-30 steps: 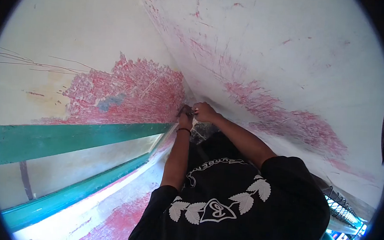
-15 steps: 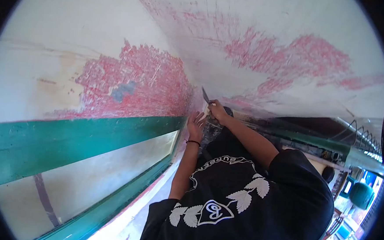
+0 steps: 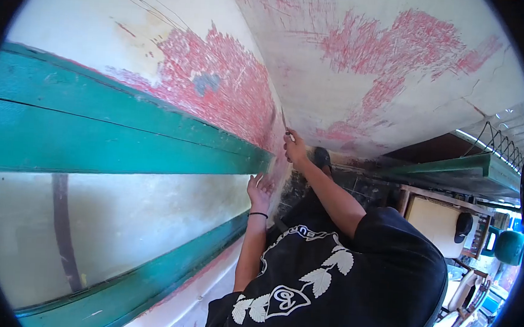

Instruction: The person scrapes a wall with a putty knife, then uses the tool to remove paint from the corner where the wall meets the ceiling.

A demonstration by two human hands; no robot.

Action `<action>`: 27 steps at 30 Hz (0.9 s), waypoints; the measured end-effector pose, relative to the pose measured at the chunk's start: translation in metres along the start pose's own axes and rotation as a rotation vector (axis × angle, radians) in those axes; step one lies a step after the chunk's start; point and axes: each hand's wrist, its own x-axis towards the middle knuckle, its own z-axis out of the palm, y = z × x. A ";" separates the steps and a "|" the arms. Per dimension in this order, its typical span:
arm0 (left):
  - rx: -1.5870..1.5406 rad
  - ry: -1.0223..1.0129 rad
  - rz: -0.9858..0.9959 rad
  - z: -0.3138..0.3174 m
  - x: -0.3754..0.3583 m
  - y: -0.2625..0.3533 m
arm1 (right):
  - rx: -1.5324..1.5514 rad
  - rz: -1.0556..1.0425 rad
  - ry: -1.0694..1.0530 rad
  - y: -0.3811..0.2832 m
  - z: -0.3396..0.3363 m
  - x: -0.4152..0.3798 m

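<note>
My right hand is closed around the handle of a scraper with a thin, dark blade. The blade points up along the corner where two walls meet, close to the red-patched wall. Most of the handle is hidden by my fingers. Lower and to the left, my left hand holds nothing, its fingers apart and palm up. Its fingertips are right at the end of the green wooden rail. A dark band circles my left wrist.
Whitish paint on the right wall is worn to red in patches. A pane lies between the green rails. On the right are a green ledge with wire coils, a cream panel with a dark cap, and a green container.
My view has tilted, so walls and rails sit at a new angle. My left hand has come down from the wall corner to below the rail's end. The scraper stays in my right hand.
</note>
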 end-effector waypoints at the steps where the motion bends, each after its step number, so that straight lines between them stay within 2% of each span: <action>1: 0.008 -0.014 0.013 0.000 0.002 0.004 | 0.045 -0.008 -0.020 -0.013 0.000 -0.009; 6: 0.112 -0.155 0.047 0.034 0.005 0.026 | 0.048 -0.090 -0.178 -0.059 0.007 -0.035; 9: 0.186 -0.180 0.077 0.076 0.014 0.039 | 0.042 -0.080 -0.237 -0.073 0.011 -0.040; 12: 0.200 -0.191 0.021 0.119 0.023 0.056 | 0.020 -0.062 -0.292 -0.084 0.014 -0.040; 15: 0.126 -0.386 -0.063 0.137 0.049 0.064 | 0.005 -0.047 -0.330 -0.091 0.016 -0.035; 16: 0.136 -0.396 -0.037 0.144 0.055 0.064 | -0.014 -0.059 -0.356 -0.090 0.013 -0.028; 18: 0.154 -0.408 0.015 0.160 0.060 0.065 | -0.014 -0.065 -0.378 -0.088 0.008 -0.010; 21: 0.142 -0.399 -0.006 0.188 0.063 0.071 | -0.022 -0.036 -0.379 -0.096 0.001 0.017; 24: 0.279 -0.371 -0.024 0.183 0.108 0.062 | -0.137 -0.031 -0.401 -0.114 -0.004 0.023; 27: 0.270 -0.246 0.175 0.229 0.086 0.061 | -0.201 -0.117 -0.391 -0.113 -0.009 0.038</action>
